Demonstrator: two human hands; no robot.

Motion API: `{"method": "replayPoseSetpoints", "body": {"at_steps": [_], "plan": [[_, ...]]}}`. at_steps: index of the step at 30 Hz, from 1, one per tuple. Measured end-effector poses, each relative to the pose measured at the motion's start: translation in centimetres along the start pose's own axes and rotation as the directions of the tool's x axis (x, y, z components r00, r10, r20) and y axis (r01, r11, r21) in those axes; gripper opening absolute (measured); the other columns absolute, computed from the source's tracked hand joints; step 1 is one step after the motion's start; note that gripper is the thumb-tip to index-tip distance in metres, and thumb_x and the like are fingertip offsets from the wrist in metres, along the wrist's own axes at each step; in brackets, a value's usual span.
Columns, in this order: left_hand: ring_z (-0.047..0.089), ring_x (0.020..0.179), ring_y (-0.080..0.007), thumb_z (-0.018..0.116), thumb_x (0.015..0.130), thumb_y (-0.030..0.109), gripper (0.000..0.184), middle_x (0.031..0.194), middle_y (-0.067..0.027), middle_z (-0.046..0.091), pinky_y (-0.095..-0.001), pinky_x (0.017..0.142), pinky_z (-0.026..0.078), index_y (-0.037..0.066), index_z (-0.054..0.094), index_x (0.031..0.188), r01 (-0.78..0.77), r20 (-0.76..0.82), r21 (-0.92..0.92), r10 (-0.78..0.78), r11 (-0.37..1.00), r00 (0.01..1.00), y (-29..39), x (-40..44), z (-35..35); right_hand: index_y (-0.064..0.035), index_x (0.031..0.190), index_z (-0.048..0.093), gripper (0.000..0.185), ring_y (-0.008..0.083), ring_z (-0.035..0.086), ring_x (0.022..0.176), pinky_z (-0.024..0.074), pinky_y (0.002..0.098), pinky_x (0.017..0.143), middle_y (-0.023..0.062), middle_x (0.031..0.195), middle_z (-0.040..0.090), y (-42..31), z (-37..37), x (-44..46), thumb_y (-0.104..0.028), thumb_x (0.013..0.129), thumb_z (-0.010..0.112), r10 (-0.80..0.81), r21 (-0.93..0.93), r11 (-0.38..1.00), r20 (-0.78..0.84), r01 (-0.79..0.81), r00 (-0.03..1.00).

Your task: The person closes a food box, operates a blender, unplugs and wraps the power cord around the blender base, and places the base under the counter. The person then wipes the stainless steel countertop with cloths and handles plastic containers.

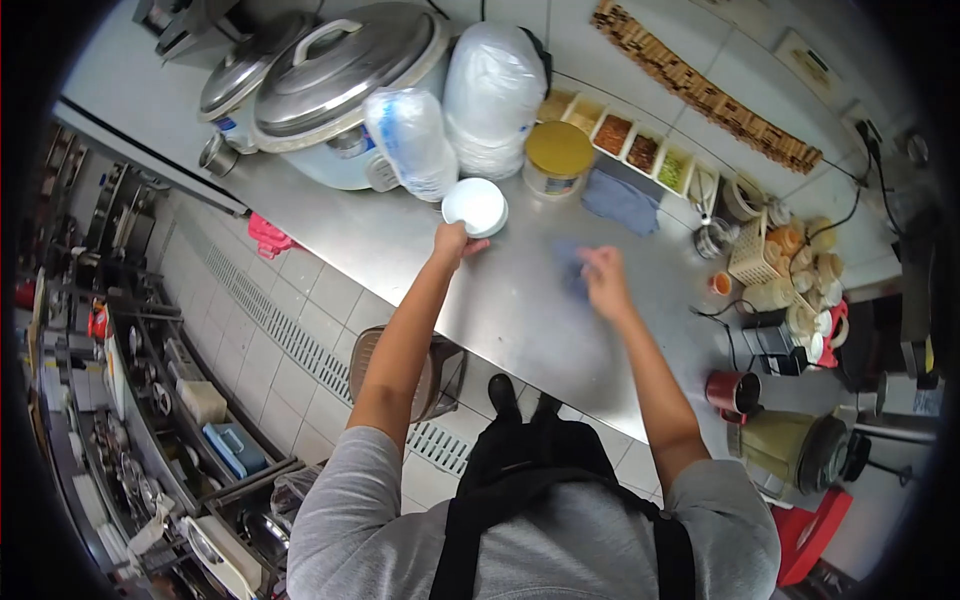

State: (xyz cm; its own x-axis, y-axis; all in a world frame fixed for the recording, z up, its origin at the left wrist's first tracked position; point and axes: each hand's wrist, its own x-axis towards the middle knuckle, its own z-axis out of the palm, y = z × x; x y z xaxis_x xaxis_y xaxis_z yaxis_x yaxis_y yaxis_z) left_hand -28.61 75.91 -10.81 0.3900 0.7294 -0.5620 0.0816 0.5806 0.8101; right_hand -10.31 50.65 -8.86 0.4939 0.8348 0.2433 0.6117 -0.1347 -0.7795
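Note:
My left hand (456, 246) is closed on the rim of a small white bowl (474, 206) at the counter's middle. Right behind the bowl stands a clear plastic sleeve of stacked cups or lids (412, 140). My right hand (604, 278) hovers low over, or touches, the steel counter; its fingers are smeared by motion. A bluish blur (570, 262) lies beside those fingers, and whether they hold it is unclear. Beyond this hand a folded grey-blue cloth (622, 202) rests on the counter, next to a tub with a yellow lid (557, 150).
Large lidded metal pots (350, 70) stand at the back left, beside bagged white containers (490, 90). Spice trays (640, 150) line the wall. At right are a basket (750, 255), a red mug (733, 392) and a blender (785, 445). A brown stool (380, 375) sits below the counter edge.

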Motion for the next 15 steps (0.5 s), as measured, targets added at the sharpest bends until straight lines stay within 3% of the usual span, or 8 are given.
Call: {"method": "replayPoseSetpoints", "body": {"at_steps": [4, 5, 6, 7, 9, 10, 12, 15], "plan": [[0.065, 0.08, -0.0361, 0.05, 0.089, 0.048, 0.067, 0.097, -0.0322, 0.057, -0.0369, 0.066, 0.058, -0.013, 0.041, 0.116, 0.257, 0.063, -0.105, -0.251, 0.961, 0.966, 0.6, -5.2, 5.6, -0.0147, 0.109, 0.061, 0.032, 0.0318, 0.049, 0.093, 0.0396, 0.0427, 0.083, 0.0146, 0.1, 0.051, 6.8, -2.0, 1.0, -0.007, 0.079, 0.053, 0.151, -0.434, 0.871, -0.21, -0.23, 0.966], [0.065, 0.086, -0.033, 0.054, 0.086, 0.049, 0.063, 0.099, -0.0299, 0.059, -0.041, 0.065, 0.057, -0.005, 0.046, 0.117, 0.225, 0.229, 0.374, -0.325, 0.899, 0.918, -0.6, -6.8, 8.6, -0.0155, 0.111, 0.06, 0.031, 0.0328, 0.049, 0.094, 0.0395, 0.0445, 0.082, 0.0151, 0.1, 0.051, 7.9, -2.0, 0.1, -0.01, 0.082, 0.051, 0.184, -0.567, 0.764, -0.268, -0.309, 0.946], [0.063, 0.092, -0.0314, 0.057, 0.085, 0.046, 0.063, 0.102, -0.0279, 0.059, -0.0419, 0.072, 0.055, -0.006, 0.044, 0.119, -0.065, 0.375, 0.599, -0.208, 0.798, 0.903, -0.3, -6.8, 11.3, -0.0165, 0.112, 0.059, 0.031, 0.0341, 0.048, 0.096, 0.039, 0.0455, 0.081, 0.0155, 0.097, 0.053, 6.0, -0.2, -1.6, -0.012, 0.083, 0.048, 0.102, -0.657, 0.719, -0.224, -0.227, 0.969], [0.061, 0.098, -0.0298, 0.059, 0.084, 0.044, 0.065, 0.105, -0.0259, 0.059, -0.0428, 0.078, 0.053, -0.006, 0.043, 0.121, -0.367, 0.537, 0.714, -0.129, 0.597, 0.834, 0.1, -6.2, 14.2, -0.0166, 0.111, 0.059, 0.032, 0.0333, 0.048, 0.097, 0.0388, 0.0447, 0.081, 0.0156, 0.099, 0.053, 5.2, 1.5, -3.2, -0.01, 0.081, 0.049, 0.068, -0.624, 0.774, -0.091, -0.11, 0.994], [0.059, 0.101, -0.0289, 0.061, 0.082, 0.031, 0.047, 0.108, -0.0175, 0.061, -0.0446, 0.092, 0.045, 0.003, 0.051, 0.118, -0.852, 0.648, 0.508, 0.593, 0.13, 0.477, -4.2, -2.4, 19.5, -0.0197, 0.098, 0.065, 0.024, 0.0328, 0.048, 0.099, 0.0394, 0.0442, 0.082, 0.0147, 0.104, 0.054, 1.6, 3.8, -6.9, -0.01, 0.082, 0.051, 0.028, -0.328, 0.943, 0.265, 0.063, 0.964], [0.059, 0.101, -0.0289, 0.061, 0.082, 0.031, 0.047, 0.108, -0.0175, 0.061, -0.0446, 0.092, 0.045, 0.003, 0.051, 0.118, -0.856, 0.646, 0.501, 0.604, 0.127, 0.467, -4.9, -1.2, 21.2, -0.0217, 0.097, 0.067, 0.025, 0.0329, 0.047, 0.1, 0.0388, 0.0421, 0.087, 0.013, 0.105, 0.054, 0.6, 4.6, -9.1, -0.009, 0.081, 0.053, -0.048, -0.22, 0.969, 0.299, 0.117, 0.953], [0.058, 0.102, -0.03, 0.057, 0.083, 0.02, 0.033, 0.107, -0.0148, 0.061, -0.042, 0.101, 0.036, 0.007, 0.055, 0.113, -0.726, 0.736, 0.511, 0.671, -0.461, 0.092, -4.7, 1.3, 23.8, -0.0182, 0.105, 0.065, 0.031, 0.0302, 0.047, 0.101, 0.0365, 0.0387, 0.093, 0.0104, 0.106, 0.054, -2.8, 2.2, -10.6, -0.005, 0.078, 0.056, 0.009, 0.112, 0.993, 0.226, -0.036, 0.974], [0.059, 0.1, -0.0281, 0.055, 0.084, 0.016, 0.026, 0.104, -0.0124, 0.062, -0.0384, 0.104, 0.033, 0.008, 0.055, 0.109, -0.704, 0.795, 0.558, 0.527, -0.439, 0.302, -5.6, 3.0, 23.2, -0.0099, 0.11, 0.062, 0.033, 0.027, 0.048, 0.1, 0.0364, 0.0355, 0.093, 0.0092, 0.1, 0.054, -0.5, -1.9, -11.0, -0.002, 0.077, 0.058, 0.117, 0.099, 0.99, -0.141, -0.103, 0.983]]}}
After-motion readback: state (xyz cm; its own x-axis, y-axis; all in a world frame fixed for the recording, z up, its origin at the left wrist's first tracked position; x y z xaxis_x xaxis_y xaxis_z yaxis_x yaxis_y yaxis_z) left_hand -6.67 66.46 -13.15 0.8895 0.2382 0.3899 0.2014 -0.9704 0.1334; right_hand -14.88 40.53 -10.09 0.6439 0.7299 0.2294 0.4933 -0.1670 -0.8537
